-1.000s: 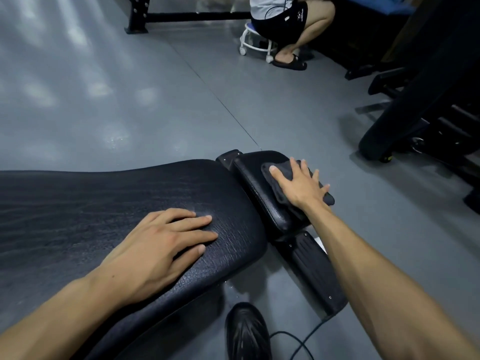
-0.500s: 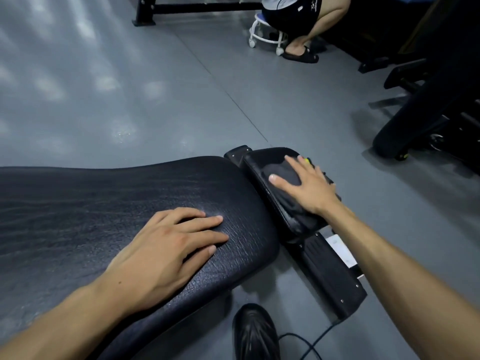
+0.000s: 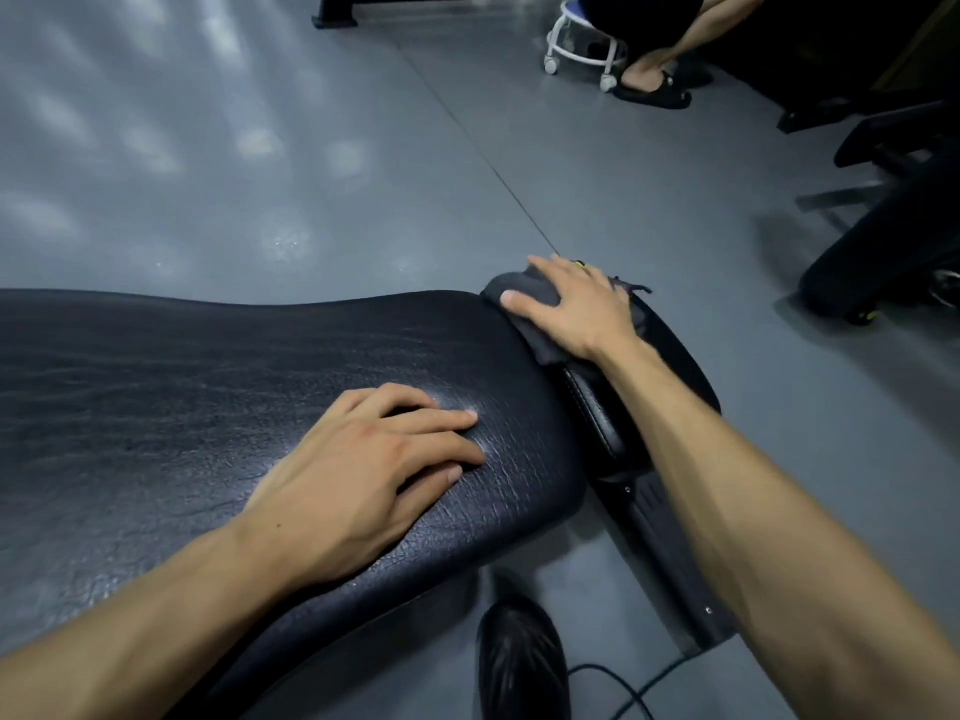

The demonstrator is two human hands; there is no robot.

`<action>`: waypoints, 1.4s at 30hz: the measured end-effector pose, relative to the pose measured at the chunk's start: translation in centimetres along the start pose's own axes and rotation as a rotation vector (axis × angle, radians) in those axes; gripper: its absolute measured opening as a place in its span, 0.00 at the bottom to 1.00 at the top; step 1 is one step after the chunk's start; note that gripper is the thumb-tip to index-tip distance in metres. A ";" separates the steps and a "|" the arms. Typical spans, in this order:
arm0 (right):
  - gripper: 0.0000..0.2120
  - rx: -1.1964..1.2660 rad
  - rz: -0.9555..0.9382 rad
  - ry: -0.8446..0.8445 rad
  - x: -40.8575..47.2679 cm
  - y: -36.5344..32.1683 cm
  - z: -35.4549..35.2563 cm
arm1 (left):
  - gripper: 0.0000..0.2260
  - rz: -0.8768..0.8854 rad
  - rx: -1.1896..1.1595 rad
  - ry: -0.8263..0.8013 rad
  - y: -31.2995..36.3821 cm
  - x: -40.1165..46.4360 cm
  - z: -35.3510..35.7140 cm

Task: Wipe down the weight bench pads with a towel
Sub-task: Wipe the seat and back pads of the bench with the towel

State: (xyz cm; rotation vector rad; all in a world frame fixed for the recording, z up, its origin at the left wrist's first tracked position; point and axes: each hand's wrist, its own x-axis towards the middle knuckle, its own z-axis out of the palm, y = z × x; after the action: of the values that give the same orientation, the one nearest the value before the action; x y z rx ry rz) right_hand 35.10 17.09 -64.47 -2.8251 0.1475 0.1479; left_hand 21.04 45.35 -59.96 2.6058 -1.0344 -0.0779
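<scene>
A long black textured bench pad [image 3: 182, 397] runs across the lower left. Beyond its right end sits a smaller black pad [image 3: 602, 423]. A dark grey towel [image 3: 524, 293] lies on the far end of that small pad, close to the gap between the pads. My right hand [image 3: 576, 309] presses flat on the towel with fingers spread over it. My left hand [image 3: 374, 470] rests palm down on the big pad near its right end, holding nothing.
Grey floor [image 3: 260, 163] surrounds the bench. A seated person on a white wheeled stool [image 3: 582, 49] is at the top right. Black gym equipment [image 3: 883, 241] stands at the right. My black shoe [image 3: 519, 662] and a cable [image 3: 628, 688] lie below the bench.
My right hand has slid the towel along the small pad toward its far end and the gap by the big pad. My left hand has stayed planted on the big pad.
</scene>
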 end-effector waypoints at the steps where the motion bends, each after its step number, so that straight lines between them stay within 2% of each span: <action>1: 0.42 -0.008 -0.029 0.022 -1.0 -0.3 0.4 | 0.16 -0.004 0.003 0.000 0.0 0.0 0.0; 5: 0.35 0.012 -0.086 0.105 -7.6 0.8 1.2 | 0.15 -0.009 0.006 -0.001 0.1 -0.1 0.0; 10: 0.35 -0.019 -0.012 0.108 -14.8 3.0 1.6 | 0.15 -0.007 0.004 0.004 -0.1 -0.2 0.1; 15: 0.35 -0.034 0.095 0.051 -7.8 1.0 1.3 | 0.15 -0.003 0.005 0.012 -0.1 0.0 0.1; 18: 0.35 -0.025 0.097 -0.009 -1.9 -1.2 0.9 | 0.14 0.003 0.008 0.014 0.0 0.0 0.1; 21: 0.34 -0.017 0.072 -0.034 -1.0 -1.6 0.9 | 0.15 0.002 0.014 0.018 0.0 0.0 0.1; 28: 0.34 -0.012 0.004 0.104 -14.5 3.4 1.4 | 0.16 0.001 -0.006 0.009 0.2 -0.2 -0.1; 32: 0.37 0.008 0.015 0.080 -19.0 5.8 1.9 | 0.16 0.001 0.009 0.010 0.2 -0.3 0.0; 35: 0.37 0.023 0.079 0.095 -17.3 5.6 1.7 | 0.16 0.002 0.007 0.018 0.0 -0.3 0.1; 42: 0.35 0.129 0.245 -0.078 -8.0 7.7 -1.0 | 0.15 0.005 -0.003 0.027 -0.3 -0.3 0.3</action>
State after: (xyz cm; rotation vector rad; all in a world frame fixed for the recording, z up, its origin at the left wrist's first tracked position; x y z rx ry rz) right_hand 26.37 10.19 -64.87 -2.6596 0.4690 0.2917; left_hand 20.97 45.64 -60.40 2.5944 -1.0301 -0.0429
